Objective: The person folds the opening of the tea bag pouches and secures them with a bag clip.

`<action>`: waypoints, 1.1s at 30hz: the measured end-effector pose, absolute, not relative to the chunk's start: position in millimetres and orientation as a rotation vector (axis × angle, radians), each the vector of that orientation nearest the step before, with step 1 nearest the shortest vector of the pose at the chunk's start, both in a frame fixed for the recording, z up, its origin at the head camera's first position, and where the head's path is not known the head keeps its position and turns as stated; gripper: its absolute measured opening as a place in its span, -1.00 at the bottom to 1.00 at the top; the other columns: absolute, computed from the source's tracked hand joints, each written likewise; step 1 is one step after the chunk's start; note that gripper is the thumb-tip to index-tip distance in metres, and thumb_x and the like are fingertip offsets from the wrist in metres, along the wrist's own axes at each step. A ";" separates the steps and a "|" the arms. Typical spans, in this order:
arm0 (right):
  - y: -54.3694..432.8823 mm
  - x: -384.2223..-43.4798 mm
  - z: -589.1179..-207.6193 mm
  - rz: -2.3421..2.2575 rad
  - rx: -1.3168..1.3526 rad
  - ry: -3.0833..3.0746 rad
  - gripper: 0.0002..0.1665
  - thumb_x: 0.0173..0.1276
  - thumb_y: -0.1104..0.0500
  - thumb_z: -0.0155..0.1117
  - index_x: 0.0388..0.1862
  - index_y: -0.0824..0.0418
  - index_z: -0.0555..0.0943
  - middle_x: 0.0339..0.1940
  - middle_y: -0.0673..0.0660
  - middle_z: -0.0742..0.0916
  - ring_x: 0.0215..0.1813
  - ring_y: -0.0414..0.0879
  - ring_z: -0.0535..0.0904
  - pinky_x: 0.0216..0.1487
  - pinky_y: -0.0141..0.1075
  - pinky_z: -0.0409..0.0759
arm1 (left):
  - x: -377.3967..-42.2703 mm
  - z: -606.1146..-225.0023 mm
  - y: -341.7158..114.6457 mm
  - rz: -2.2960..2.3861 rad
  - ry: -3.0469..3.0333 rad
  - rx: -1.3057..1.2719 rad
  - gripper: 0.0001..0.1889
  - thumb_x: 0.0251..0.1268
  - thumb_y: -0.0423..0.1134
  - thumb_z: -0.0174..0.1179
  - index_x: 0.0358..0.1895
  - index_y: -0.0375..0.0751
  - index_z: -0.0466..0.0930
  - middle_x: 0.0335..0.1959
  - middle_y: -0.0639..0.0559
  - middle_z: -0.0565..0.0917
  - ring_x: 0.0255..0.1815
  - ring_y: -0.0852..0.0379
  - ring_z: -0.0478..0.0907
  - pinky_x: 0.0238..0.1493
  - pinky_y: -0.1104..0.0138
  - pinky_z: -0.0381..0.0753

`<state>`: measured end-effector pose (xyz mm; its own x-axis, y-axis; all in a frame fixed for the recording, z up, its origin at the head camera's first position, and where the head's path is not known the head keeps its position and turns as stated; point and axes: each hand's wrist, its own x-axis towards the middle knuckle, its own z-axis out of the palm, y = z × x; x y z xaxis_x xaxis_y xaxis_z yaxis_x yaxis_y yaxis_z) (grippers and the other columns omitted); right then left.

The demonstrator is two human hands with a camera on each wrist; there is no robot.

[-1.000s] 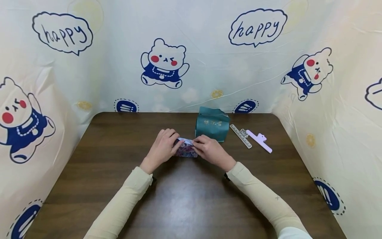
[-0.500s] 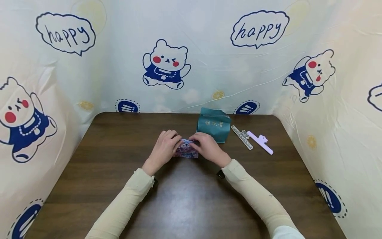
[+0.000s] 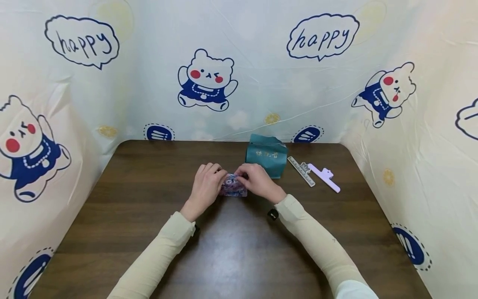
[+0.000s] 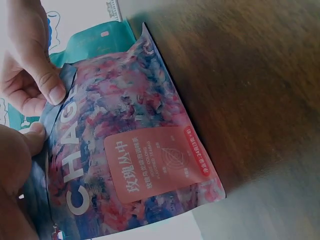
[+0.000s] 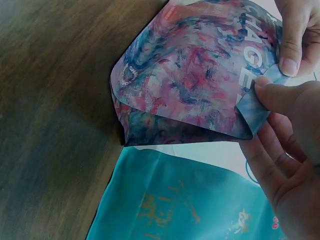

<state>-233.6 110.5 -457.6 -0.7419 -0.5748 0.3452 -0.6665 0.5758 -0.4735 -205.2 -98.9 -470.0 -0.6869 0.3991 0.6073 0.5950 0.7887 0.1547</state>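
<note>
teal bag (image 3: 266, 160), grey clip (image 3: 301, 171), lilac clip (image 3: 323, 177), bear-print backdrop (image 3: 261, 79)

The left hand (image 4: 12, 172) and the right hand (image 4: 29, 65) pinch the dark folded top edge (image 4: 39, 175) of a pink-and-blue pouch (image 4: 125, 100) lettered CHAGE, which bears a pink label (image 4: 155, 167) toward its base, while a green bag (image 4: 100, 41) shows just beyond it and brown wood-grained table (image 4: 260, 100) spreads past the pouch's base.
</note>
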 end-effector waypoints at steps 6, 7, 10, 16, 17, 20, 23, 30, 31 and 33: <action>110.7 -237.0 -457.7 0.914 1.062 -2.665 -0.96 0.40 0.25 0.39 -0.22 0.15 0.76 -0.31 0.00 0.76 -0.31 -0.23 0.62 -0.23 -0.32 0.62 | -207.4 -467.4 -102.1 -0.497 -2.429 -0.757 -0.84 0.50 -0.26 0.19 -0.22 -0.20 0.75 -0.28 -0.08 0.68 -0.22 -0.07 0.56 -0.15 0.13 0.42; 110.7 -237.8 -457.9 0.918 1.058 -2.672 -0.96 0.40 0.24 0.39 -0.22 0.14 0.76 -0.31 -0.01 0.75 -0.31 -0.24 0.62 -0.23 -0.32 0.62 | -207.8 -466.7 -103.6 -0.494 -2.441 -0.759 -0.83 0.52 -0.25 0.18 -0.21 -0.19 0.75 -0.27 -0.08 0.68 -0.21 -0.07 0.56 -0.14 0.13 0.42; 110.7 -239.9 -457.6 0.930 1.049 -2.687 -0.96 0.41 0.23 0.39 -0.21 0.13 0.75 -0.31 -0.03 0.75 -0.30 -0.25 0.61 -0.22 -0.32 0.62 | -208.9 -464.1 -109.0 -0.488 -2.474 -0.758 -0.84 0.52 -0.26 0.17 -0.16 -0.19 0.73 -0.24 -0.08 0.69 -0.17 -0.07 0.56 -0.12 0.12 0.43; 110.9 -241.6 -455.3 0.941 1.046 -2.703 -0.96 0.41 0.21 0.39 -0.20 0.12 0.74 -0.30 -0.03 0.76 -0.29 -0.24 0.62 -0.18 -0.30 0.64 | -209.9 -460.5 -113.8 -0.486 -2.481 -0.770 -0.86 0.51 -0.29 0.18 -0.18 -0.20 0.73 -0.25 -0.08 0.68 -0.19 -0.07 0.55 -0.15 0.14 0.43; 111.0 -241.4 -455.2 0.941 1.049 -2.703 -0.96 0.41 0.21 0.39 -0.20 0.12 0.74 -0.30 -0.03 0.76 -0.29 -0.24 0.62 -0.18 -0.30 0.64 | -209.7 -460.5 -113.7 -0.485 -2.480 -0.773 -0.85 0.51 -0.30 0.17 -0.19 -0.21 0.73 -0.26 -0.08 0.68 -0.19 -0.07 0.56 -0.16 0.14 0.43; 111.6 -240.9 -456.6 0.942 1.059 -2.695 -0.97 0.41 0.21 0.39 -0.21 0.12 0.74 -0.30 -0.04 0.76 -0.29 -0.25 0.62 -0.19 -0.31 0.64 | -208.9 -461.9 -112.8 -0.483 -2.478 -0.770 -0.84 0.51 -0.30 0.17 -0.21 -0.21 0.73 -0.26 -0.08 0.68 -0.19 -0.07 0.56 -0.17 0.14 0.43; 112.4 -240.1 -458.2 0.952 1.065 -2.686 -0.97 0.41 0.22 0.39 -0.21 0.12 0.75 -0.30 -0.04 0.76 -0.29 -0.26 0.62 -0.19 -0.32 0.63 | -208.3 -464.9 -112.7 -0.499 -2.475 -0.762 -0.84 0.51 -0.29 0.18 -0.19 -0.21 0.74 -0.26 -0.08 0.68 -0.20 -0.06 0.56 -0.16 0.15 0.43; 113.4 -238.9 -460.3 0.960 1.071 -2.666 -0.93 0.38 0.17 0.43 -0.20 0.11 0.78 -0.31 -0.04 0.76 -0.29 -0.27 0.62 -0.19 -0.33 0.63 | -206.4 -467.3 -111.5 -0.542 -2.437 -0.773 -0.85 0.51 -0.29 0.18 -0.17 -0.21 0.75 -0.26 -0.09 0.68 -0.22 -0.07 0.56 -0.15 0.14 0.42; 113.4 -239.0 -460.4 0.959 1.072 -2.656 -0.92 0.38 0.16 0.44 -0.20 0.11 0.79 -0.31 -0.04 0.76 -0.30 -0.27 0.61 -0.19 -0.34 0.63 | -206.3 -467.1 -111.2 -0.544 -2.432 -0.774 -0.85 0.51 -0.29 0.18 -0.17 -0.22 0.75 -0.26 -0.09 0.68 -0.22 -0.07 0.55 -0.15 0.14 0.42; 112.8 -238.8 -460.1 0.961 1.070 -2.638 -0.90 0.37 0.14 0.45 -0.19 0.12 0.79 -0.32 -0.04 0.76 -0.30 -0.27 0.61 -0.20 -0.34 0.63 | -206.6 -466.7 -110.8 -0.543 -2.428 -0.773 -0.84 0.51 -0.30 0.18 -0.17 -0.23 0.75 -0.26 -0.09 0.68 -0.21 -0.07 0.55 -0.14 0.14 0.42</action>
<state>-238.8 112.8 -460.1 -0.7381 -0.5785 0.3471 -0.6663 0.5440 -0.5100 -206.6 -110.8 -466.7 -0.6960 0.4080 0.5908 0.6207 0.7556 0.2093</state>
